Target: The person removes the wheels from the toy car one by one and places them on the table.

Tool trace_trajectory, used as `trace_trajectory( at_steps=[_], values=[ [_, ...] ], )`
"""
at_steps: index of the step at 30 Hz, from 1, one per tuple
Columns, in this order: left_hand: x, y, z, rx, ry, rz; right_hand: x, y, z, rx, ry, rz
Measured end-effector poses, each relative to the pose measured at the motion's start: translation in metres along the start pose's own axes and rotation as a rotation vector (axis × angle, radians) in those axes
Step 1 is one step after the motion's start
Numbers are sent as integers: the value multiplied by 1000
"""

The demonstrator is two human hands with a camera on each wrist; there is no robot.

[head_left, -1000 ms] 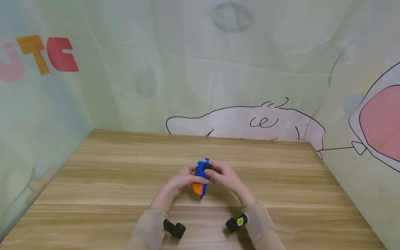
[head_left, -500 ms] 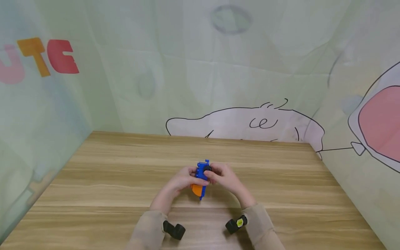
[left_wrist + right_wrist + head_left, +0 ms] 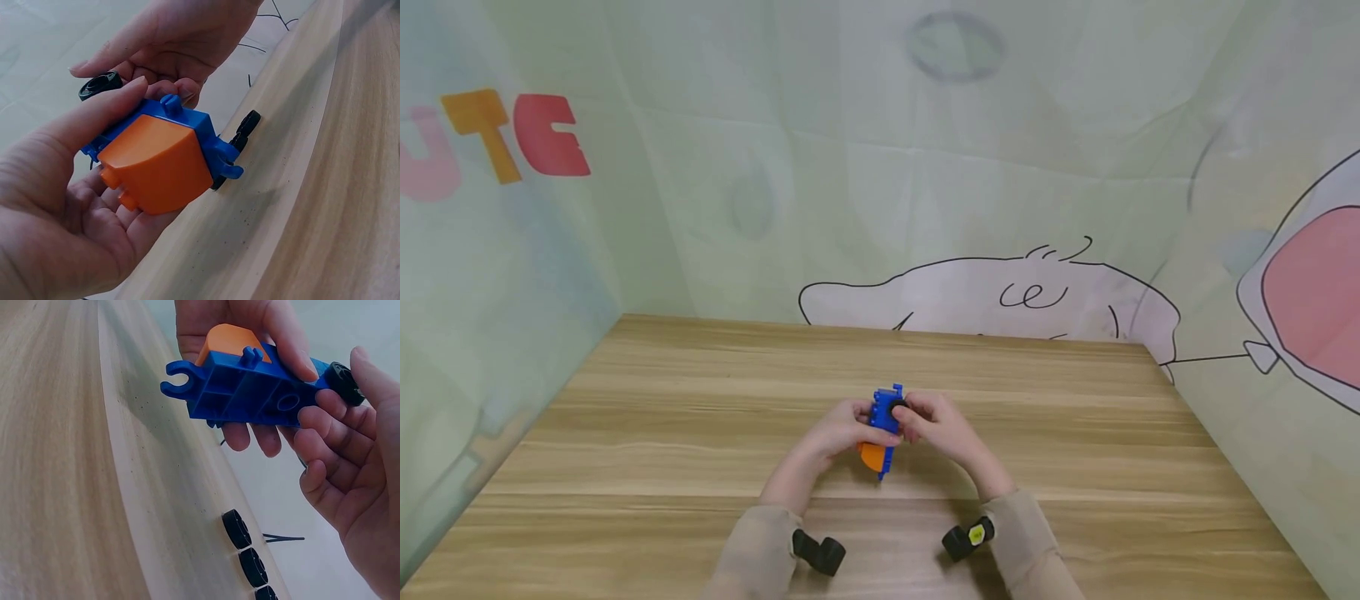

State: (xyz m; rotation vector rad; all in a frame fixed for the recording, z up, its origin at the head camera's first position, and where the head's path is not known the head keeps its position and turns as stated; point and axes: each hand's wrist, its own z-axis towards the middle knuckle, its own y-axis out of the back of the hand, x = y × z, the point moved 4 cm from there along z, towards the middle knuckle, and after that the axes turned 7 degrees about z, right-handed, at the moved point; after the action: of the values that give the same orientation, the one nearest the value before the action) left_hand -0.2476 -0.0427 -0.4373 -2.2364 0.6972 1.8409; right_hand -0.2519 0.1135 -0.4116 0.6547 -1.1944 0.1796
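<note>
- Head view: a small toy (image 3: 884,417) of blue and orange blocks sits between the left hand (image 3: 842,432) and the right hand (image 3: 938,423). Beneath both hands spreads a table (image 3: 1037,400) with streaky wood grain; beyond them rises a creased, printed backdrop (image 3: 700,183). The left hand holds the toy from its left side, thumb laid across it. The right hand is drawn narrow, thumb and fingers at a black wheel (image 3: 898,403) on the toy's right side.
- Left wrist view: within the left hand's curled grip, an orange block (image 3: 159,165) shows a smooth, rounded face and short round studs. It is fixed to a blue base (image 3: 197,120), plastic-looking, with a hook at the end away from the left palm. The right hand's thumb lies at the black wheel.
- Right wrist view: the base's underside is ribbed into square hollows, with one raised ring near the right hand's fingertips. The right hand pinches the black wheel. Apart from that hand, a row of loose wheels (image 3: 254,567), round and dark, shows at the picture's bottom.
</note>
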Motion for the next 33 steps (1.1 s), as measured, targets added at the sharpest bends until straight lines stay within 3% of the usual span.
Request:
trace_trajectory(
  at_steps=[18,27,33],
  values=[
    [0,0,1,-15,7,28,-3,-1,2,0,-44,-6],
    [-1,2,-1,-27,3,36,32,-3,-4,13,-31,5],
    [-3,2,-3,-42,5,59,32,-3,-5,19,-50,16]
  ],
)
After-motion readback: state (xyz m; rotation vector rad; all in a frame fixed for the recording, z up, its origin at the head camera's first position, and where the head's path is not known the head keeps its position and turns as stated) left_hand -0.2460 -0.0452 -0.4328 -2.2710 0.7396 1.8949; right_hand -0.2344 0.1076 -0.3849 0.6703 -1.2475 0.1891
